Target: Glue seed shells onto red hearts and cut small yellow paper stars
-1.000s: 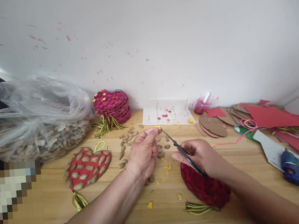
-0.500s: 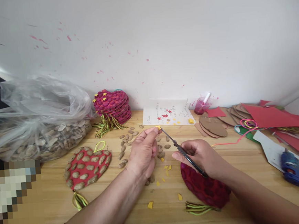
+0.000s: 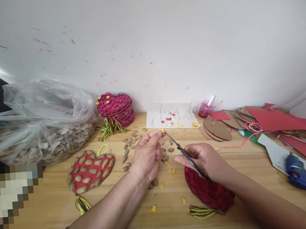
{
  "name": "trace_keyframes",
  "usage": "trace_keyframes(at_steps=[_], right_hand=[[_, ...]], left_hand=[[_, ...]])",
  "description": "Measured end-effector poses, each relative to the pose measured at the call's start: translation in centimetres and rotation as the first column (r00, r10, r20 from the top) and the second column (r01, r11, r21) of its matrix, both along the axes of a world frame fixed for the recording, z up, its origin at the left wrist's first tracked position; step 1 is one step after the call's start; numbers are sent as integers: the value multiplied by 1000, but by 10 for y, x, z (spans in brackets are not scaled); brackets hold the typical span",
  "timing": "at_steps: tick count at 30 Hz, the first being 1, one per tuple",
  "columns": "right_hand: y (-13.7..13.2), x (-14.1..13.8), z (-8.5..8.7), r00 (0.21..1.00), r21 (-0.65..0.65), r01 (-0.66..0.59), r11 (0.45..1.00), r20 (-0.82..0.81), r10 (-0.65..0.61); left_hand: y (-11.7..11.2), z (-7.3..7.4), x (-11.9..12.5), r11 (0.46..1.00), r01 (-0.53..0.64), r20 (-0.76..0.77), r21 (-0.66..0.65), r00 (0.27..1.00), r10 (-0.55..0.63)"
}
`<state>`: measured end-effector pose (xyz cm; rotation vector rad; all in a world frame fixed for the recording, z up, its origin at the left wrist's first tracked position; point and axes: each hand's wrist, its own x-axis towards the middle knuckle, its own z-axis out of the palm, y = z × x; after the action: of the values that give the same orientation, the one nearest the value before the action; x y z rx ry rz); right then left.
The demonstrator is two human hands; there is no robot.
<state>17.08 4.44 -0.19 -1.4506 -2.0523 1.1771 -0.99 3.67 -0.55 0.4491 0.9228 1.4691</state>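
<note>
My left hand point(image 3: 146, 156) pinches a tiny yellow foam piece point(image 3: 161, 130) between thumb and fingertips, held above the wooden table point(image 3: 139, 203). My right hand point(image 3: 204, 160) grips small black scissors point(image 3: 184, 153), whose blade tips meet the yellow piece. Under my right wrist lies a dark red heart ornament point(image 3: 210, 191) with a green and yellow tassel. Yellow foam scraps point(image 3: 153, 208) are scattered on the table below my hands, among loose brown seeds point(image 3: 129, 144).
A clear plastic bag of seed shells point(image 3: 41, 132) sits far left. A red heart with seeds point(image 3: 90, 169) lies left of my arm; a stack of red hearts point(image 3: 115, 108) leans at the wall. A white sheet with stars point(image 3: 171, 118), pink cup point(image 3: 205, 108), cardboard cutouts point(image 3: 219, 128), red paper point(image 3: 283, 118) and blue glue gun point(image 3: 302, 178) lie right.
Both hands hold almost the same pose at the yellow piece; the view has shifted very slightly.
</note>
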Motion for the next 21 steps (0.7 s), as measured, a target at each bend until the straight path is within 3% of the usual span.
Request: trace_keyframes(at_steps=[6, 13, 17, 21], right_hand=[[11, 7, -1, 996, 109, 91, 990, 0, -92], [44, 38, -3, 954, 357, 235, 904, 92, -285], [66, 57, -15, 915, 390, 347, 853, 60, -399], [77, 65, -27, 910, 320, 395, 861, -4, -416]], left_hand=[[0, -1, -2, 1000, 17, -22, 19, 1000, -16], [3, -12, -6, 994, 95, -247, 58, 966, -78], [7, -19, -9, 989, 140, -450, 40, 886, -107], [10, -11, -8, 981, 194, -626, -21, 763, -164]])
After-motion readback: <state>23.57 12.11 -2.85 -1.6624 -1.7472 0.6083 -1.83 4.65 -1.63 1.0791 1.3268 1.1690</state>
